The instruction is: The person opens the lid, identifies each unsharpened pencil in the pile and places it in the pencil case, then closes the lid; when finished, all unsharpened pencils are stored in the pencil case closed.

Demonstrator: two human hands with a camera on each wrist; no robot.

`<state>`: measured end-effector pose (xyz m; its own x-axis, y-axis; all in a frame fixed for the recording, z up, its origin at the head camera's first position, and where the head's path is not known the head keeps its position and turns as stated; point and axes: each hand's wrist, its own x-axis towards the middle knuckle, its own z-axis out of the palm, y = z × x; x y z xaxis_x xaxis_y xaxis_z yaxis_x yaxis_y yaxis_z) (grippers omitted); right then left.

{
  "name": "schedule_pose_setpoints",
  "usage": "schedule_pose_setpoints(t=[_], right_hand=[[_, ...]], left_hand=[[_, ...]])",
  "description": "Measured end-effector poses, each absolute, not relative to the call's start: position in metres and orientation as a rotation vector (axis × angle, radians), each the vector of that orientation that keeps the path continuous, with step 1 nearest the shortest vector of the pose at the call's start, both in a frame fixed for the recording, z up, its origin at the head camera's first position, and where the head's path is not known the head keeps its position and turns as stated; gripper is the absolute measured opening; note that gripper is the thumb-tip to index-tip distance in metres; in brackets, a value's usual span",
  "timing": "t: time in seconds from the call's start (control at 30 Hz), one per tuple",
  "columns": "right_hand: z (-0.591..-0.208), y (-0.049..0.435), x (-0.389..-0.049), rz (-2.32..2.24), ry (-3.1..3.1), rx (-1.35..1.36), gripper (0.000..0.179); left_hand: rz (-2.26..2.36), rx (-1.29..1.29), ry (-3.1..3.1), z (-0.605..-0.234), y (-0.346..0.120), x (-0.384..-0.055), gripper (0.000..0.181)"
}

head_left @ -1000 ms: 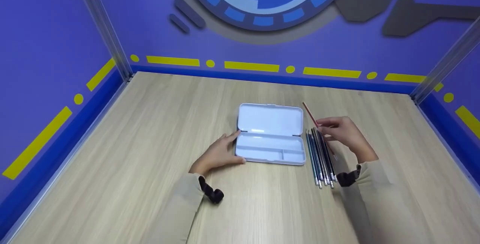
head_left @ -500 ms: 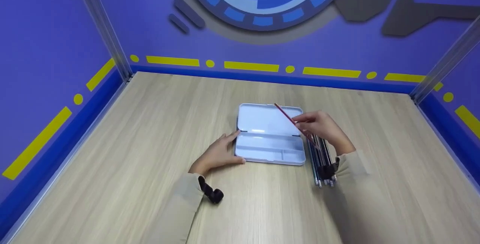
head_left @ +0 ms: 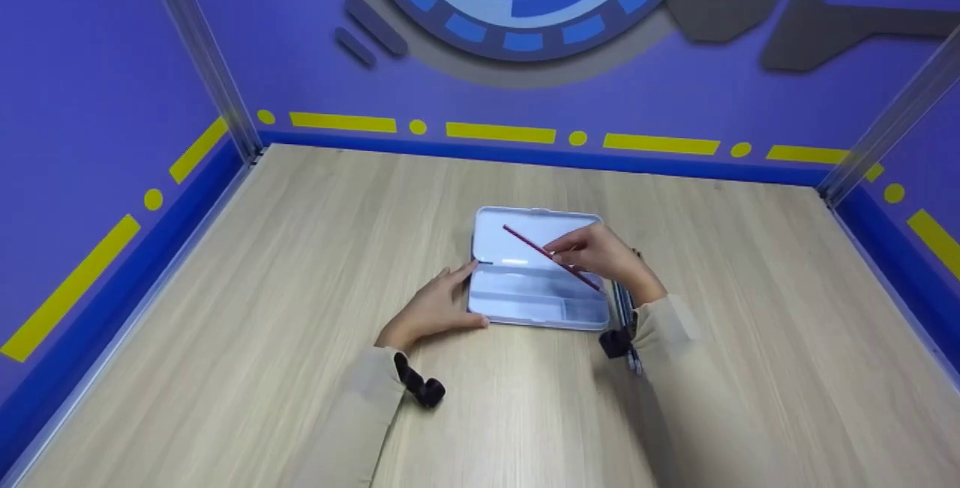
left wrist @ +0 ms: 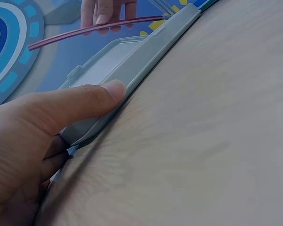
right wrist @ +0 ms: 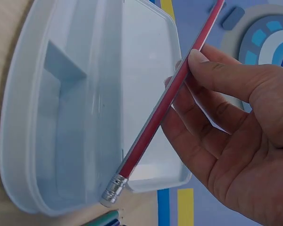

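A white pencil case [head_left: 517,312] lies opened out on the table, its lid [head_left: 499,222] folded back on the far side. The tray has a long compartment and smaller ones in front. My left hand [head_left: 439,308] grips the case's left end, thumb [left wrist: 114,89] on the front wall and fingers around the side. Over the case, my right hand [head_left: 600,252] pinches a red pencil [head_left: 525,241] between thumb and fingers. That pencil slants, its metal-banded eraser end [right wrist: 114,190] low at the right, above the tray.
Several dark pencils [head_left: 622,304] lie just right of the case, partly hidden under the right forearm. Blue walls [head_left: 465,98] stand behind and at both sides of the wooden table [head_left: 300,248].
My right hand has carried the red pencil leftward from beside the pencil bundle to over the case. The left hand has stayed on the case.
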<state>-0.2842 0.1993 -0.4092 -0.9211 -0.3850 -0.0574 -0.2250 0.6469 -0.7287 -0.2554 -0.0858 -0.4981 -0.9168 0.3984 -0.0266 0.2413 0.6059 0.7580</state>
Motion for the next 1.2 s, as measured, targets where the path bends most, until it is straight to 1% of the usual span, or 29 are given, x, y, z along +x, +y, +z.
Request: schedule_pose_setpoints(t=[0.4, 0.6, 0.8, 0.97, 1.2], right_hand=[[-0.422, 0.179, -0.283, -0.973, 2.617, -0.582, 0.019], [-0.431, 0.176, -0.283, -0.863, 2.611, -0.529, 0.018], [-0.433, 0.172, -0.281, -0.827, 2.605, -0.521, 0.018], [-0.433, 0.170, -0.280, -0.815, 2.606, -0.457, 0.018], [-0.431, 0.172, -0.278, -0.818, 2.615, -0.443, 0.018]], left_hand=[[1.178, 0.547, 2.651, -0.497, -0.082, -0.254, 0.103], [1.185, 0.575, 2.645, -0.497, -0.082, -0.256, 0.103], [1.192, 0.581, 2.648, -0.496, -0.083, -0.255, 0.104], [1.201, 0.566, 2.646, -0.497, -0.084, -0.255, 0.104], [1.230, 0.505, 2.613, -0.499, -0.086, -0.254, 0.105]])
